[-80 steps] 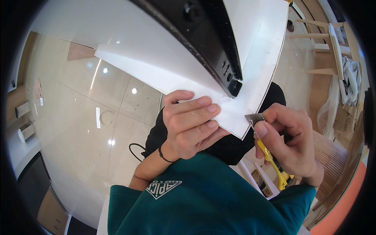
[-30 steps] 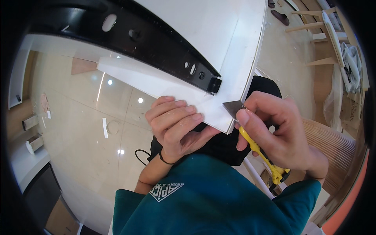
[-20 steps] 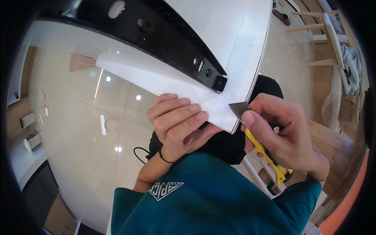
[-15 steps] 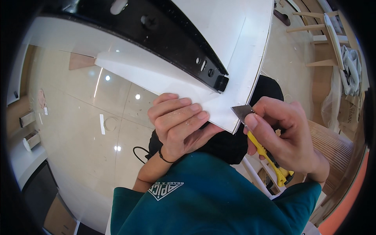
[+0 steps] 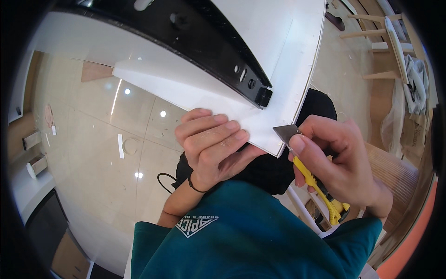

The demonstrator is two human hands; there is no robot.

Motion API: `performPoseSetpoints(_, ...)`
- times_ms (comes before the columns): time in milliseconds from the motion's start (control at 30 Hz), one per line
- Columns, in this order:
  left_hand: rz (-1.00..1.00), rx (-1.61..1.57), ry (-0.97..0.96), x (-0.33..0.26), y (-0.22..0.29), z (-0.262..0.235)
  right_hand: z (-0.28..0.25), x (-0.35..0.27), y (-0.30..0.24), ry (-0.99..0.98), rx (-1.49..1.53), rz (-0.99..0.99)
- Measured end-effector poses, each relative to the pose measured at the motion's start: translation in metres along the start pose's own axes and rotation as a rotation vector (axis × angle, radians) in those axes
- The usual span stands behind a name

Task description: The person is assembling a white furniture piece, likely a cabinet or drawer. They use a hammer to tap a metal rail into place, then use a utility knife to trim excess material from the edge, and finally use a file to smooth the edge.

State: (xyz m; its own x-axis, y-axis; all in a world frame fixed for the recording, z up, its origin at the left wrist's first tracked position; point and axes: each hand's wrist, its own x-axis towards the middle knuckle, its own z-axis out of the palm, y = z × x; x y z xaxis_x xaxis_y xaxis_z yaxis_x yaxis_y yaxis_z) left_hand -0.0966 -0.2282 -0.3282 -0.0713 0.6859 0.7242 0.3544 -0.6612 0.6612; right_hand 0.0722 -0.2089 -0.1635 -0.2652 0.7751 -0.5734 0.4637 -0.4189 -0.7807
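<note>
A white panel [image 5: 292, 69] stretches away from my lap, its near corner pointing toward me. My left hand [image 5: 211, 142] grips the panel's near edge, fingers on top and thumb beneath. In my right hand [image 5: 337, 156] is a yellow utility knife [image 5: 316, 188], pinched close to its blade [image 5: 285, 132]. The blade lies over the panel's right edge near the corner; whether it cuts in, I cannot tell. A black metal drawer slide [image 5: 200, 44] runs along an upright white board on the panel, its end just beyond my left fingers.
Wooden chair legs [image 5: 367, 34] and clear plastic wrapping [image 5: 395, 114] are at the right. A ribbed wooden surface [image 5: 390, 172] lies beside my right arm. On the tiled floor [image 5: 93, 153] at left are a white strip [image 5: 121, 146] and a small tan piece [image 5: 49, 114].
Hardly anything differs. The blade has shifted very slightly left at the panel's edge, and my left hand keeps its grip.
</note>
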Motion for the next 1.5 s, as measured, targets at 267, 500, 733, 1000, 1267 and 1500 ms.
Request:
performPoseSetpoints(267,-0.003,-0.028,0.021,0.001,0.001,0.003,0.005,0.001,0.004,0.021,-0.07,-0.103)
performPoseSetpoints(500,0.0,-0.022,0.042,-0.001,-0.001,0.004,0.003,0.0,0.011,0.066,-0.001,-0.043)
performPoseSetpoints(733,-0.011,-0.012,0.028,0.001,0.001,0.002,0.002,0.002,0.012,0.04,-0.064,-0.085)
performPoseSetpoints(1000,-0.016,-0.002,0.032,0.001,0.0,0.001,0.005,0.006,0.006,0.027,-0.016,-0.055)
performPoseSetpoints(1267,0.001,0.006,-0.003,0.003,-0.003,-0.002,0.008,-0.005,0.011,0.023,-0.039,-0.196)
performPoseSetpoints(1500,0.015,0.005,0.025,0.003,-0.004,0.001,-0.001,-0.003,0.021,0.224,0.09,-0.245)
